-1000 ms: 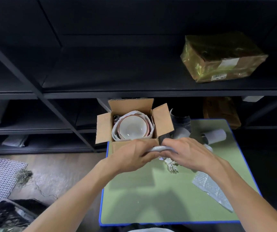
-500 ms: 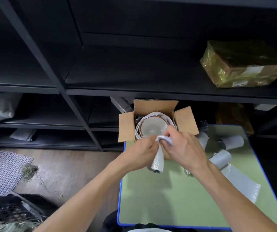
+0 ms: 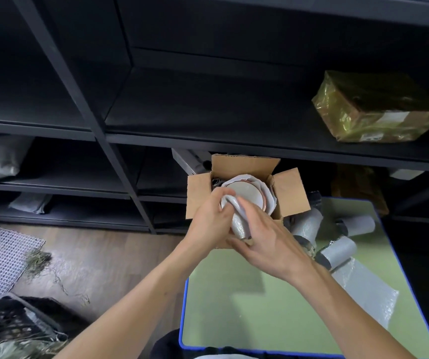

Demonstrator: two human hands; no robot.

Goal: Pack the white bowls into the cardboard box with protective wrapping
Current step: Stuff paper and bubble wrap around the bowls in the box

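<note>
Left hand (image 3: 209, 221) and right hand (image 3: 269, 243) curl fingers round dimpled wrap roll (image 3: 238, 222) over cardboard box (image 3: 289, 190)

Matt cardboard box (image 3: 290, 193), glossy bowl (image 3: 245, 193)

Free room over the near green table (image 3: 247, 314); wrap rolls (image 3: 307, 225) just right of the cardboard box (image 3: 289, 193).

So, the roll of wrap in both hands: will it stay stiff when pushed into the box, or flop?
Probably floppy: the roll of wrap bends over at its top, where the left hand grips it. Likely light, since it looks like thin bubbled sheet. Pressed by the right hand against the bowl, it should squash rather than slide.
</note>
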